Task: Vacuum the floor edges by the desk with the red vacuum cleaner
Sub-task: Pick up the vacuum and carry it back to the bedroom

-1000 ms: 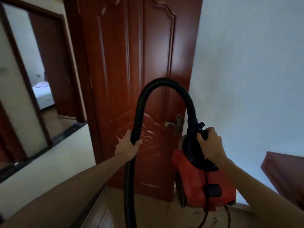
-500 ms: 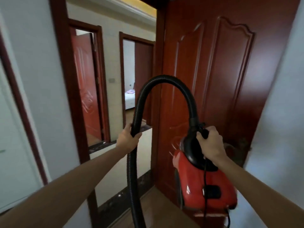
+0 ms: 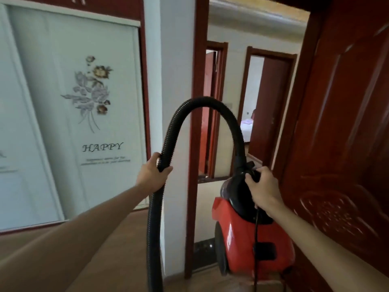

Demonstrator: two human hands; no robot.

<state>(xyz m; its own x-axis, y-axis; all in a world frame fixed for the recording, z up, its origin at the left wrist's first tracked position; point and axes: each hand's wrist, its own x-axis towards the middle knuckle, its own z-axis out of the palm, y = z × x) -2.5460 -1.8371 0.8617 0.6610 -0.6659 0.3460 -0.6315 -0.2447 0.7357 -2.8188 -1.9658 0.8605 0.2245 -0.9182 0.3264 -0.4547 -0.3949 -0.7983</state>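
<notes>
Behind hose (image 3: 202,101) and vacuum (image 3: 237,234), a white wardrobe door (image 3: 63,127) has appeared.

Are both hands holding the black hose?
No, only the left hand grips the black hose; the right hand holds the red vacuum cleaner by its top handle.

We are seeing the red vacuum cleaner (image 3: 242,234) as smooth, glossy plastic, its black top shining; its black hose (image 3: 202,102) is showing ribbed and matt. The door (image 3: 347,133) is gleaming as varnished, carved reddish wood, the white panel (image 3: 52,112) is looking smooth, and the floor (image 3: 130,249) is reading as matt wood.
</notes>
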